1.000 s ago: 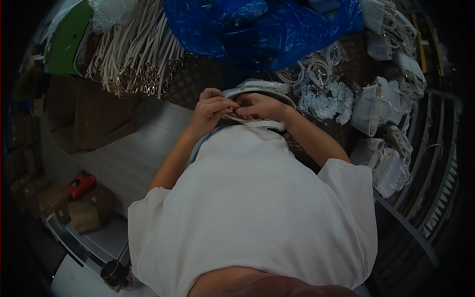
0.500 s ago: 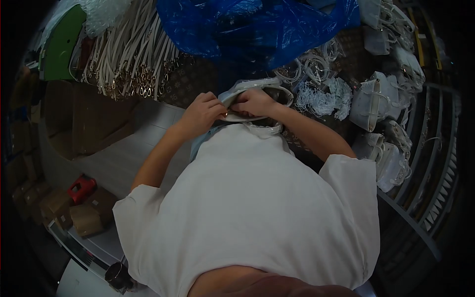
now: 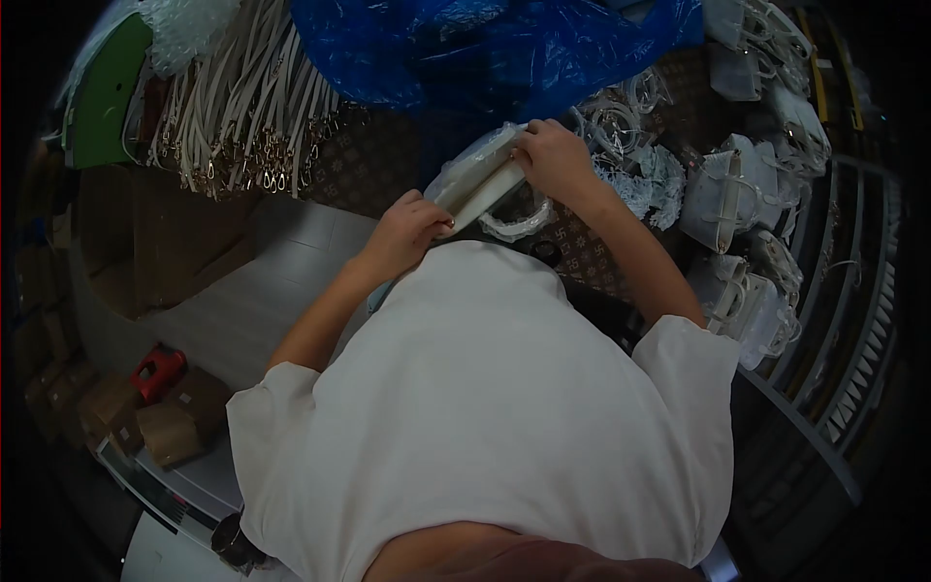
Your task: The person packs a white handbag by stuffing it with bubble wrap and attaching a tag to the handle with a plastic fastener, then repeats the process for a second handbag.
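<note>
A white handbag (image 3: 472, 197) is held slantwise in front of my shirt, with its long opening facing up and clear plastic along its far side. My left hand (image 3: 411, 233) pinches the near-left end of the opening. At the far-right end, my right hand (image 3: 556, 163) has its fingers closed over the rim. A plastic-wrapped handle (image 3: 519, 227) loops out from the bag's near side. The bag's lower part and inside are mostly hidden.
Beyond the hands lies a blue plastic sheet (image 3: 504, 58). Pale straps with metal clasps (image 3: 262, 116) hang in a bunch at the left. White handbags (image 3: 725, 199) stand at the right, near white tangled strands (image 3: 650, 184). A metal rack (image 3: 810, 320) is at far right.
My right hand has come out of the bag's opening and moved to its far-right rim. The bag now slants up to the right and its opening looks narrower. My left hand stays at its end.
</note>
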A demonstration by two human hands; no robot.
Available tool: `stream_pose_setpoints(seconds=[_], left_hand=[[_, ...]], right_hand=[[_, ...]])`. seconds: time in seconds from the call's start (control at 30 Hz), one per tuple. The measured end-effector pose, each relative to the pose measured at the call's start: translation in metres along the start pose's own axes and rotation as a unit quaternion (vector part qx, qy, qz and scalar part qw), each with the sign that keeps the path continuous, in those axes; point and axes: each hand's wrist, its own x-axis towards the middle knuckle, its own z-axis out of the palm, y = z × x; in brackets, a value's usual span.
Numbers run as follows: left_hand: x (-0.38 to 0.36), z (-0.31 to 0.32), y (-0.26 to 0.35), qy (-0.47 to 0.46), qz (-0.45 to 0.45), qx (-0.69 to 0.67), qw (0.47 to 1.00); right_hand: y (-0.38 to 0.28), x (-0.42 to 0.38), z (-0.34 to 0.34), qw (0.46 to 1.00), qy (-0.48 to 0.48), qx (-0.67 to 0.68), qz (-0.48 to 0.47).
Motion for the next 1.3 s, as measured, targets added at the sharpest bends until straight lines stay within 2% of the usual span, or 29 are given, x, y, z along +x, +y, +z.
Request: stream_pose_setpoints(seconds=[0.03, 0.1, 0.13, 0.2, 0.23, 0.3, 0.43, 0.5, 0.57, 0.6, 0.63, 0.73, 0.8, 0.83, 0.87, 0.93, 0.97, 1.03, 1.07, 1.1, 1.13, 1.17, 1.23, 1.27, 1.3], left_hand=[[0.0, 0.002, 0.0, -0.002, -0.003, -0.001, 1.0], [0.002, 0.006, 0.002, 0.036, 0.005, 0.0, 0.999], [0.002, 0.007, 0.003, 0.036, 0.005, 0.001, 0.999], [0.0, 0.01, 0.004, 0.036, 0.035, 0.071, 0.996], [0.0, 0.011, 0.002, 0.035, 0.036, 0.071, 0.996], [-0.001, 0.011, -0.001, 0.019, 0.05, 0.107, 0.993], [0.0, 0.013, 0.005, 0.004, 0.061, 0.105, 0.993], [0.002, 0.013, 0.007, 0.001, 0.054, 0.094, 0.994], [0.004, 0.015, 0.005, 0.002, 0.062, 0.105, 0.993], [0.006, 0.016, 0.004, 0.005, 0.07, 0.117, 0.991], [0.008, 0.015, 0.003, 0.004, 0.075, 0.117, 0.99], [0.011, 0.012, 0.002, -0.014, 0.088, 0.153, 0.984], [0.007, 0.012, -0.001, -0.011, 0.093, 0.148, 0.985], [0.005, 0.011, 0.0, -0.009, 0.087, 0.15, 0.985], [0.005, 0.011, 0.002, -0.015, 0.084, 0.153, 0.985], [0.003, 0.011, 0.006, -0.028, 0.084, 0.152, 0.984], [0.002, 0.011, 0.009, -0.039, 0.076, 0.11, 0.99], [0.0, 0.01, 0.011, -0.05, 0.067, 0.073, 0.994], [-0.003, 0.011, 0.011, -0.031, 0.014, -0.006, 0.999], [-0.004, 0.011, 0.011, -0.012, -0.04, -0.085, 0.996], [-0.006, 0.01, 0.009, -0.017, -0.043, -0.085, 0.995], [-0.008, 0.008, 0.006, -0.016, -0.064, -0.113, 0.991], [-0.006, 0.004, 0.005, -0.016, -0.081, -0.141, 0.987], [-0.003, 0.0, 0.009, 0.039, -0.106, -0.22, 0.969], [-0.003, -0.004, 0.01, 0.093, -0.131, -0.296, 0.942]], right_hand=[[-0.001, -0.003, 0.001, 1.0, -0.002, 0.002, 0.001], [-0.011, -0.006, 0.0, 0.996, -0.051, 0.018, -0.075], [-0.023, -0.008, -0.002, 0.996, -0.05, 0.018, -0.075], [-0.052, -0.015, -0.008, 0.975, -0.21, 0.067, -0.011], [-0.058, -0.022, -0.009, 0.975, -0.21, 0.068, -0.01], [-0.063, -0.036, -0.004, 0.995, -0.091, -0.047, 0.009], [-0.05, -0.049, 0.005, 0.996, -0.059, 0.005, 0.067], [-0.029, -0.042, 0.012, 0.945, -0.222, 0.197, 0.138], [-0.002, -0.017, 0.0, 0.88, -0.382, 0.267, 0.09], [-0.007, -0.005, -0.023, 0.854, -0.44, 0.24, 0.14], [-0.007, -0.007, -0.02, 0.856, -0.436, 0.239, 0.143], [-0.012, -0.012, -0.011, 0.867, -0.404, 0.268, 0.113], [-0.038, -0.028, -0.011, 0.951, -0.263, 0.058, 0.151], [-0.042, -0.036, -0.01, 0.987, -0.133, -0.06, 0.074], [-0.033, -0.035, -0.01, 0.987, -0.134, -0.058, 0.071], [-0.002, -0.029, -0.01, 0.983, 0.028, -0.169, 0.072], [0.006, -0.027, -0.01, 0.982, 0.029, -0.17, 0.076], [0.018, -0.019, -0.01, 0.986, 0.101, -0.118, 0.068], [0.025, -0.017, -0.01, 0.986, 0.103, -0.115, 0.069], [0.031, -0.016, -0.01, 0.988, 0.121, -0.047, 0.087], [0.035, -0.018, -0.008, 0.984, 0.137, 0.022, 0.108], [0.037, -0.021, -0.005, 0.984, 0.134, 0.024, 0.113], [0.045, -0.026, -0.001, 0.927, 0.202, 0.255, 0.188], [0.048, -0.034, 0.003, 0.926, 0.203, 0.255, 0.19], [0.05, -0.047, 0.011, 0.894, 0.179, 0.296, 0.284]])
